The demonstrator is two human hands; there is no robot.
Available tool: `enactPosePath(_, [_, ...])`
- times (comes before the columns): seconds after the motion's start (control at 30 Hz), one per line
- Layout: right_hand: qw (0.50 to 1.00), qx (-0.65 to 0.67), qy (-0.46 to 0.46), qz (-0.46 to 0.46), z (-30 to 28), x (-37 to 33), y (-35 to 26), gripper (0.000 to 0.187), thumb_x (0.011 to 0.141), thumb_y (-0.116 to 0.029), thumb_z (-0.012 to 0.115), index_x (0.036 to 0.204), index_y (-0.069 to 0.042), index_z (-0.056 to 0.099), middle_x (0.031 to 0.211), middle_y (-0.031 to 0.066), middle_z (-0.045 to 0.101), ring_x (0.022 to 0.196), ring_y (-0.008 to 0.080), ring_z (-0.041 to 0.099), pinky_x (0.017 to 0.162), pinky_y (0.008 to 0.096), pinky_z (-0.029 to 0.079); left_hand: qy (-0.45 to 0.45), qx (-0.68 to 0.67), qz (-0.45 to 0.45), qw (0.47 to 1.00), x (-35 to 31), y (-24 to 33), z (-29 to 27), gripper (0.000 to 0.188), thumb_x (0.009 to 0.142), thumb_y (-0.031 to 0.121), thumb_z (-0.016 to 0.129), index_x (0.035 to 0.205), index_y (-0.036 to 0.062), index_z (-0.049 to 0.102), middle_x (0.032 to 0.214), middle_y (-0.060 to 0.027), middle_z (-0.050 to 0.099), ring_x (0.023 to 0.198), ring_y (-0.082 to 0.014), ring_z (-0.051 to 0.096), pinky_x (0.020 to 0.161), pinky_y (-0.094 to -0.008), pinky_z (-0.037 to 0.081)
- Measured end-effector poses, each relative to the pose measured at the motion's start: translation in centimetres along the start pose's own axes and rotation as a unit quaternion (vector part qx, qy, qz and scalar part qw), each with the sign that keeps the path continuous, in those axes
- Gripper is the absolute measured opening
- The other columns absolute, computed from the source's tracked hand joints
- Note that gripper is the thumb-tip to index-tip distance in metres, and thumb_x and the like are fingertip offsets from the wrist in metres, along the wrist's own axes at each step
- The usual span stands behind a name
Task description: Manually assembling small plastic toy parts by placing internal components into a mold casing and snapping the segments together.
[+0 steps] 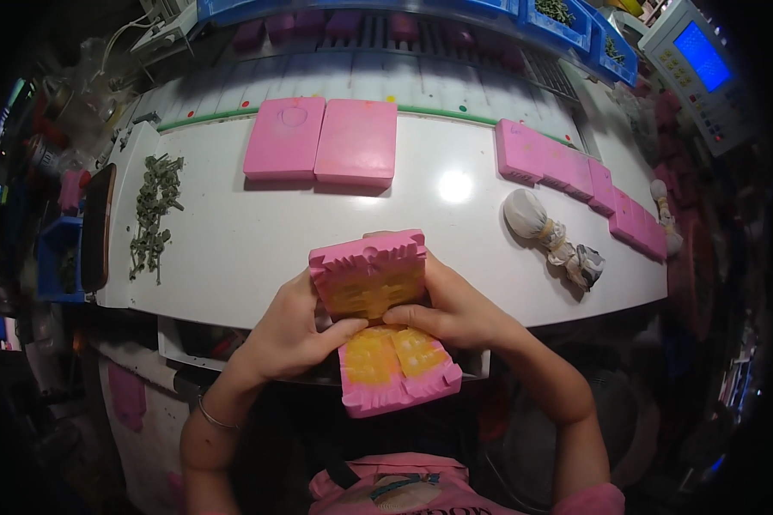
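Note:
Over the front edge of the white table I hold a pink rubber-like mould, spread into two halves. Its upper half (pixel 368 262) stands tilted, with a notched rim and yellow-stained hollows facing me. The lower half (pixel 386 365) lies below it, also stained yellow inside. My left hand (pixel 305 322) grips the mould's left side, thumb at the gap between the halves. From the other side my right hand (pixel 455 305) grips it, its thumb pressing in the same middle gap. The fingers behind the upper half are mostly hidden.
Two pink blocks (pixel 356 142) stand side by side at the back. More pink blocks (pixel 558 163) line the right. A tied white cloth pouch (pixel 528 215) lies nearer. Small grey-green pieces (pixel 155 210) are heaped left, beside a dark flat phone-like object (pixel 99 227). Behind runs a slatted conveyor (pixel 296 84).

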State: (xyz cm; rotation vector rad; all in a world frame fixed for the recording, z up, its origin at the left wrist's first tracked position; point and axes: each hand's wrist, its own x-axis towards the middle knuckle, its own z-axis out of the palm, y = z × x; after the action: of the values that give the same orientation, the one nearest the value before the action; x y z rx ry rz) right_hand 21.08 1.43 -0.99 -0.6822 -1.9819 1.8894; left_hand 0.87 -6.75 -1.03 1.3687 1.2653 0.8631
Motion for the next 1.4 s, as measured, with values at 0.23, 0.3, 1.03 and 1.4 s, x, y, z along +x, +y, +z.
enactPosePath(0.23, [0.998, -0.044, 0.022, -0.032, 0.2, 0.3, 0.1, 0.062, 0.079, 0.002, 0.062, 0.131, -0.001, 0.028, 0.112, 0.0196, 0.056, 0.105, 0.0280, 0.056, 0.092, 0.0349, 0.042, 0.036, -0.102, 0.007, 0.994, 0.3, 0.0, 1.1, 0.048, 0.073, 0.004, 0.074, 0.114, -0.0049, 0.051, 0.106, -0.0109, 0.062, 0.096, -0.0159, 0.059, 0.086, -0.0305, 0.048])
enactPosePath(0.3, [0.999, -0.036, 0.027, -0.007, 0.4, 0.1, -0.1, 0.061, 0.079, 0.002, 0.062, 0.131, -0.001, 0.030, 0.112, 0.0191, 0.056, 0.105, 0.0268, 0.056, 0.092, 0.0344, 0.043, 0.032, -0.099, -0.015, 0.994, 0.5, 0.3, 1.0, 0.044, 0.072, 0.007, 0.077, 0.109, -0.0043, 0.055, 0.100, -0.0102, 0.064, 0.092, -0.0157, 0.060, 0.084, -0.0300, 0.049])
enactPosePath(1.03, [0.994, -0.092, 0.023, -0.046, 0.4, -0.5, -0.8, 0.054, 0.078, 0.000, 0.064, 0.126, -0.001, 0.038, 0.104, 0.0196, 0.060, 0.099, 0.0322, 0.061, 0.085, 0.0366, 0.047, 0.061, 0.063, 0.072, 0.994, -1.5, -0.3, -0.7, 0.034, 0.072, -0.003, 0.069, 0.105, -0.0045, 0.060, 0.093, -0.0136, 0.067, 0.085, -0.0207, 0.065, 0.079, -0.0301, 0.051])
enactPosePath(1.4, [0.995, -0.048, 0.088, 0.004, -0.4, -1.0, -0.8, 0.051, 0.078, -0.005, 0.069, 0.121, 0.001, 0.041, 0.102, 0.0180, 0.063, 0.096, 0.0254, 0.063, 0.084, 0.0343, 0.049, 0.069, -0.027, 0.012, 0.997, -0.3, 0.4, -0.1, 0.031, 0.077, 0.001, 0.070, 0.106, -0.0035, 0.060, 0.092, -0.0108, 0.067, 0.083, -0.0149, 0.065, 0.078, -0.0272, 0.053])
